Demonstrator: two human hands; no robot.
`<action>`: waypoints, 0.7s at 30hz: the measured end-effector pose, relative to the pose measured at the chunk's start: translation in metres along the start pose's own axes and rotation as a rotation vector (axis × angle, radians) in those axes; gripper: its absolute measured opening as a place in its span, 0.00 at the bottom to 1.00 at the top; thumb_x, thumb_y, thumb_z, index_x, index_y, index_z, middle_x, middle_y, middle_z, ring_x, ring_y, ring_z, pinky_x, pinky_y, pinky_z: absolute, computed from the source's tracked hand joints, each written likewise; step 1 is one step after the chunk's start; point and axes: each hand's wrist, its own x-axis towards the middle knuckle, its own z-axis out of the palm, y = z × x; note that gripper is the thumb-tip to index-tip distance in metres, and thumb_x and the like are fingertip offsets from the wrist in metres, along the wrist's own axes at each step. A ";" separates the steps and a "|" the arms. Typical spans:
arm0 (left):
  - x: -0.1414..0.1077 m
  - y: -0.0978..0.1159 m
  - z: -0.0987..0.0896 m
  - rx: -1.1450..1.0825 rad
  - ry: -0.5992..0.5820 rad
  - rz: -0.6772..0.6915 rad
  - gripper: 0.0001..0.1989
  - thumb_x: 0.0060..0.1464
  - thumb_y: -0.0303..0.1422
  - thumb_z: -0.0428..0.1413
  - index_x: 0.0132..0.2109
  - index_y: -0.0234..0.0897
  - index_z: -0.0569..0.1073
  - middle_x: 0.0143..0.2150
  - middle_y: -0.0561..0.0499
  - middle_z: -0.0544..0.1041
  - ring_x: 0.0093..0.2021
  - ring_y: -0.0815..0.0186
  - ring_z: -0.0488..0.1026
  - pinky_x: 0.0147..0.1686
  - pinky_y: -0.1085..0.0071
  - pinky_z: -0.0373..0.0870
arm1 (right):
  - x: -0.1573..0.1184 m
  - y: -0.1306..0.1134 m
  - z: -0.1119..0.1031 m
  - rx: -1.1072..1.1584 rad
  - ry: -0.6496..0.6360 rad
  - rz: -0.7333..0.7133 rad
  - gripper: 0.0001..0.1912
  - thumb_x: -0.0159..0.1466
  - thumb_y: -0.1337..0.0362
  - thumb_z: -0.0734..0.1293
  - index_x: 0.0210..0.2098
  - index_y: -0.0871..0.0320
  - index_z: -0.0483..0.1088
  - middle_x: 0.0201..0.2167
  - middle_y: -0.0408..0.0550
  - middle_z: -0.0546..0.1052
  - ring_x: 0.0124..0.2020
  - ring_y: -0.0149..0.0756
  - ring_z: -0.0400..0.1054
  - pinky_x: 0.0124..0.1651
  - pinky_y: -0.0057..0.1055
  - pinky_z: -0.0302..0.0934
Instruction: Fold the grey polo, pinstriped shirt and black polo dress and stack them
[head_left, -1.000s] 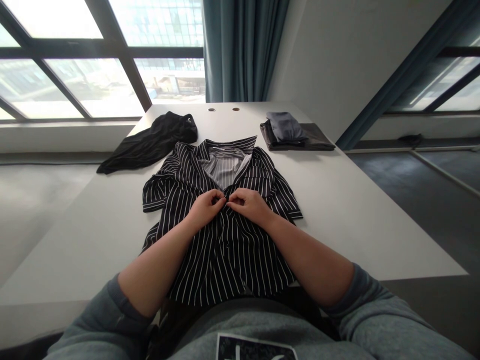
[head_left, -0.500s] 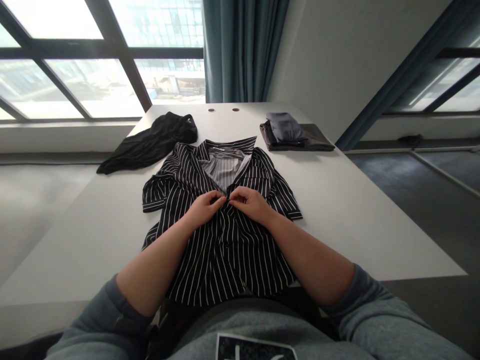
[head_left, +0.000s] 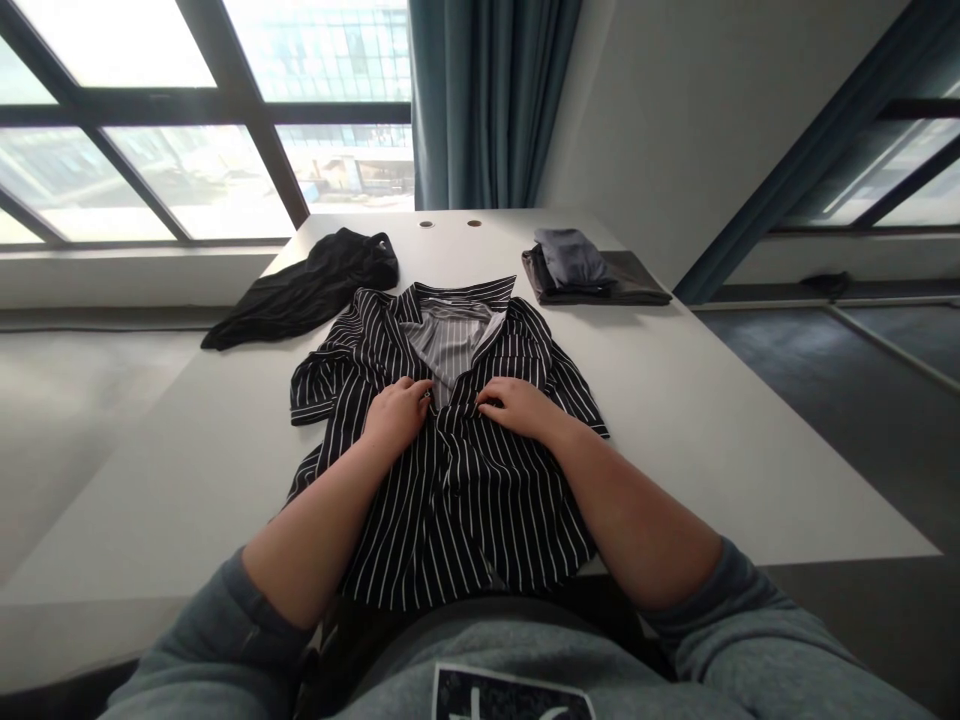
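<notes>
A black shirt with white stripes (head_left: 480, 500) lies front up, its collar away from me and its neck spread in a V that shows the grey inside. My left hand (head_left: 399, 412) is at the left front edge by the bottom of the V, its fingers closed on the cloth. On the other side of the V, my right hand (head_left: 517, 406) has thumb and fingertips pinched on the right front of the shirt. The lower front lies together below the hands.
The shirt rests on a white table (head_left: 720, 450). A crumpled black garment (head_left: 307, 285) lies at the back left. Folded dark clothes (head_left: 637, 277) with a grey-blue piece (head_left: 574, 258) on top sit at the back right. Two round holes are near the far edge.
My hands were together at the middle of the shirt front. Now they are apart, the left moved left and the right moved right, each at its own side of the opening.
</notes>
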 end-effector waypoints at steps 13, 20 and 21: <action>0.042 0.008 -0.038 0.319 -0.257 0.129 0.13 0.65 0.32 0.53 0.46 0.45 0.83 0.46 0.43 0.83 0.47 0.53 0.80 0.44 0.64 0.70 | 0.062 -0.017 -0.014 -0.265 -0.136 0.123 0.22 0.68 0.70 0.67 0.60 0.52 0.76 0.54 0.51 0.82 0.52 0.45 0.76 0.52 0.32 0.65; 0.034 0.011 -0.049 0.273 -0.117 0.124 0.15 0.69 0.32 0.47 0.49 0.41 0.79 0.43 0.42 0.83 0.44 0.53 0.81 0.42 0.64 0.70 | 0.070 -0.010 -0.020 -0.189 -0.062 0.117 0.11 0.65 0.70 0.68 0.43 0.57 0.82 0.43 0.49 0.84 0.44 0.39 0.76 0.48 0.29 0.64; 0.032 0.011 -0.048 0.219 -0.076 0.121 0.14 0.69 0.31 0.48 0.49 0.41 0.79 0.43 0.43 0.83 0.43 0.54 0.81 0.43 0.64 0.70 | 0.068 -0.011 -0.024 -0.150 -0.021 0.109 0.11 0.65 0.71 0.68 0.43 0.57 0.82 0.41 0.48 0.84 0.42 0.38 0.76 0.46 0.29 0.64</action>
